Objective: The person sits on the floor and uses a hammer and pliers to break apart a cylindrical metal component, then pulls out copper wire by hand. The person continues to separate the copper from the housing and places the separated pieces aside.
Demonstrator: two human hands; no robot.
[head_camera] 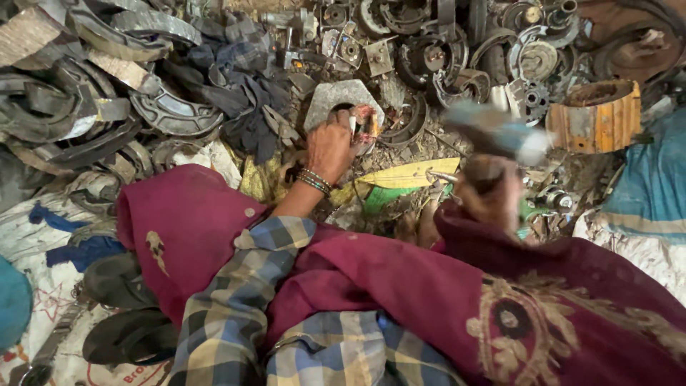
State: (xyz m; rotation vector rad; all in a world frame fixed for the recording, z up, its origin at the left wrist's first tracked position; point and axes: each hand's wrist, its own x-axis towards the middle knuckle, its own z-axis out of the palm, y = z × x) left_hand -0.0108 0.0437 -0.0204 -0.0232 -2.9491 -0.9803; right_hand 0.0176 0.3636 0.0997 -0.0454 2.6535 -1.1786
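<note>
Left hand [330, 146] reached forward, fingers gripping small reddish metal part [366, 123] on grey hexagonal stone block [343, 96], right hand [486, 191] raised, blurred, clenched round hammer [493, 134], scrap brake shoes [171, 111] around.

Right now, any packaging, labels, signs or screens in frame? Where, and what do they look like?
No screens or signs.
White woven sack with red and blue print: flat on the ground, lower left, under dark sandals.
Yellow flat wrapper piece: between the left hand and the blurred right hand.
Green scrap: just below it.
</note>
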